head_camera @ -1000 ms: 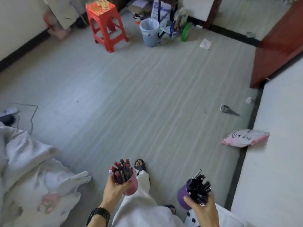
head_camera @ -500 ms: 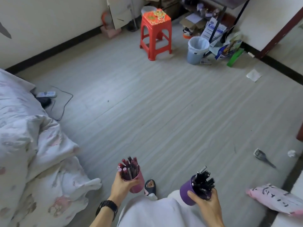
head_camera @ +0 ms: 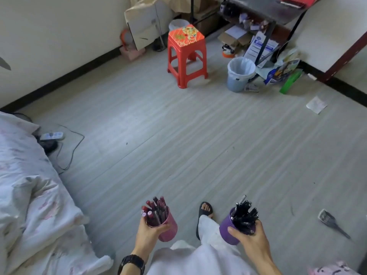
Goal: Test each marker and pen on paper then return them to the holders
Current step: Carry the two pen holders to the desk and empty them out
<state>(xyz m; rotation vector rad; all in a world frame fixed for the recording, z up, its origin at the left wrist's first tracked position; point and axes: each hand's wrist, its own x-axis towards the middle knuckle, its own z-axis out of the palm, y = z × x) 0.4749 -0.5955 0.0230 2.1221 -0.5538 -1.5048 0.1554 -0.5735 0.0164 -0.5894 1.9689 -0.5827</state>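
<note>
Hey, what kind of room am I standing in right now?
Most likely a lived-in bedroom: a bed with a rumpled floral quilt on the left, a red plastic stool and a lined waste bin on the floor.

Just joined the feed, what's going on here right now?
A person is standing on a bedroom floor carrying two full holders. The left hand grips a pink holder packed with reddish markers; the right hand grips a purple holder filled with black pens. No pen is out, and no test paper is in either hand. A red stool and a bin stand ahead, a bed to the left.
</note>
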